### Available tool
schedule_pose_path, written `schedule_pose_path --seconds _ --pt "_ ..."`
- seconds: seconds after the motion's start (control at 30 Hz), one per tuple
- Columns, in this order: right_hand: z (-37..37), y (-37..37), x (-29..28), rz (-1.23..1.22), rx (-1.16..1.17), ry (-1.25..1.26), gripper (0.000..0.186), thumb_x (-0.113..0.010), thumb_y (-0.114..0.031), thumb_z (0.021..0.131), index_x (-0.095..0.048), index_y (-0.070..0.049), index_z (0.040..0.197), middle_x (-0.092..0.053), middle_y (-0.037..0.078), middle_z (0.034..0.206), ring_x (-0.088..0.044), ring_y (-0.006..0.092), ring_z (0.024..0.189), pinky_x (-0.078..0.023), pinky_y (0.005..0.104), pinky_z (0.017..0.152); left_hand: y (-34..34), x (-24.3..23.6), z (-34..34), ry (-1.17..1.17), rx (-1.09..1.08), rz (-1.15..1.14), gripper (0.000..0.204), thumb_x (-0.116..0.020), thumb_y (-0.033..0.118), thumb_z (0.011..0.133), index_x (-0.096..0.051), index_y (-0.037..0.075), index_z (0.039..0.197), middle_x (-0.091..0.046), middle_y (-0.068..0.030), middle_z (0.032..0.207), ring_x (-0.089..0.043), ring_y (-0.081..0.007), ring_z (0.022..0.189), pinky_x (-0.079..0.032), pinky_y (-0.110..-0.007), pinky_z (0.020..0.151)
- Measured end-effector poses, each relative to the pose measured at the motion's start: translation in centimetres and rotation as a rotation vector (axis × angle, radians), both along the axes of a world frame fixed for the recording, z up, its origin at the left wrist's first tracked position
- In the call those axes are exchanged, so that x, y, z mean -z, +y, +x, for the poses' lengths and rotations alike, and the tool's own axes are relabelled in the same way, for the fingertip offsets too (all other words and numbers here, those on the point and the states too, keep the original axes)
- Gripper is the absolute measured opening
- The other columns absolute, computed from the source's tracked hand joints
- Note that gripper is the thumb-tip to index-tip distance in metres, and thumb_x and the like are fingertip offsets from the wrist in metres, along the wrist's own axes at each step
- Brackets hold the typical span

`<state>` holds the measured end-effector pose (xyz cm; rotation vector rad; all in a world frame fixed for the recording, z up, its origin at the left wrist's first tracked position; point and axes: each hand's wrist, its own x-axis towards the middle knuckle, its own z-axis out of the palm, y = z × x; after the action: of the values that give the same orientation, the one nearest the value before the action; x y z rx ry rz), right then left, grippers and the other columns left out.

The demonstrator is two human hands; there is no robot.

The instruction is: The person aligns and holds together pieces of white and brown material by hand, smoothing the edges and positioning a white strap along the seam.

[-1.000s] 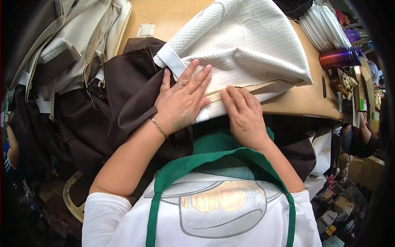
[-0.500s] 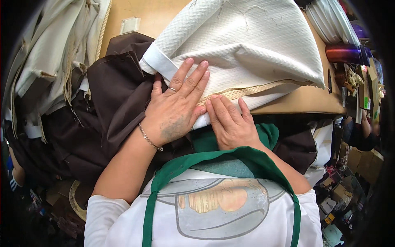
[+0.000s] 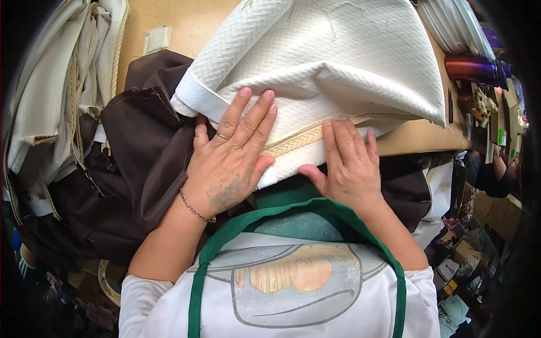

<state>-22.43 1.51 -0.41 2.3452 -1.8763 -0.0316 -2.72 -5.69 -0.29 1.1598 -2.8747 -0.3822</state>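
Observation:
White textured fabric [image 3: 349, 53] lies folded over the tan table, with loose threads at its far side. Along its near edge runs a braided cream trim [image 3: 301, 138]. My left hand [image 3: 231, 146] rests flat on the fabric at the trim's left end, fingers stretched out, beside a smooth white band [image 3: 198, 98]. My right hand [image 3: 350, 158] presses on the trim farther right, its fingers extended and its thumb apart by the near edge. Dark brown cloth [image 3: 143, 135] bunches against my left wrist and hangs off the table.
More cream fabric with corded edges [image 3: 48, 107] is piled at the far left. A purple-red tumbler [image 3: 470, 70] lies at the right near white folded material [image 3: 459, 25]. Beyond the tan table [image 3: 417, 142], boxes and clutter fill the right side. Another person's arm [image 3: 499, 163] shows there.
My right hand has slid right along the trim, away from my left hand, uncovering more of the braid. My left hand and the view have shifted slightly.

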Motion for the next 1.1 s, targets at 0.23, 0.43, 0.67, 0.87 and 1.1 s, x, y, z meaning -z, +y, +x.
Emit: schedule_pose_path --seconds 0.23,0.43,0.67,0.87,1.1 --pt "-2.5 -0.8 -0.7 0.009 0.081 0.059 0.084 -0.050 -0.065 0.068 -0.050 0.005 0.114 -0.047 0.012 0.116 -0.045 0.0239 0.109 -0.028 0.0475 0.096 0.1 0.3 0.0 0.016 -0.001 -0.023 0.069 -0.053 0.034 0.080 -0.026 0.009 0.138 -0.015 -0.0024 0.147 -0.010 -0.0244 0.136 -0.031 -0.063 0.089" --pt "-2.7 -1.8 -1.0 0.012 0.152 0.002 0.089 -0.054 -0.065 0.065 -0.045 0.005 0.119 -0.043 0.013 0.119 -0.043 0.0267 0.107 -0.030 0.0516 0.093 0.2 0.0 -0.3 0.020 -0.038 -0.015 0.069 -0.053 0.033 0.080 -0.025 0.009 0.138 -0.015 -0.0027 0.147 -0.010 -0.0242 0.136 -0.032 -0.061 0.089" --pt "2.5 1.5 1.2 0.045 -0.225 -0.135 0.079 -0.039 -0.066 0.076 -0.048 -0.002 0.122 -0.041 0.013 0.129 -0.034 0.0253 0.125 -0.011 0.0519 0.104 0.2 0.3 -0.4 0.059 -0.029 -0.046 0.072 -0.056 0.031 0.077 -0.025 0.008 0.138 -0.015 -0.0033 0.147 -0.011 -0.0232 0.136 -0.035 -0.059 0.088" --pt "3.5 1.0 1.9 -0.063 -0.269 0.026 0.078 -0.024 -0.066 0.082 -0.052 -0.004 0.119 -0.043 0.010 0.127 -0.036 0.0233 0.124 -0.008 0.0485 0.105 0.3 0.3 -0.3 0.038 -0.039 -0.055 0.072 -0.055 0.031 0.077 -0.025 0.007 0.138 -0.016 -0.0042 0.147 -0.012 -0.0247 0.136 -0.036 -0.060 0.086" --pt "4.1 0.6 2.2 -0.053 -0.166 -0.016 0.084 -0.027 -0.071 0.076 -0.052 -0.003 0.119 -0.043 0.011 0.126 -0.036 0.0231 0.122 -0.010 0.0479 0.104 0.5 0.5 -0.4 0.041 -0.074 -0.035 0.071 -0.055 0.035 0.075 -0.030 0.010 0.137 -0.017 0.0010 0.147 -0.013 -0.0165 0.135 -0.022 -0.053 0.095"
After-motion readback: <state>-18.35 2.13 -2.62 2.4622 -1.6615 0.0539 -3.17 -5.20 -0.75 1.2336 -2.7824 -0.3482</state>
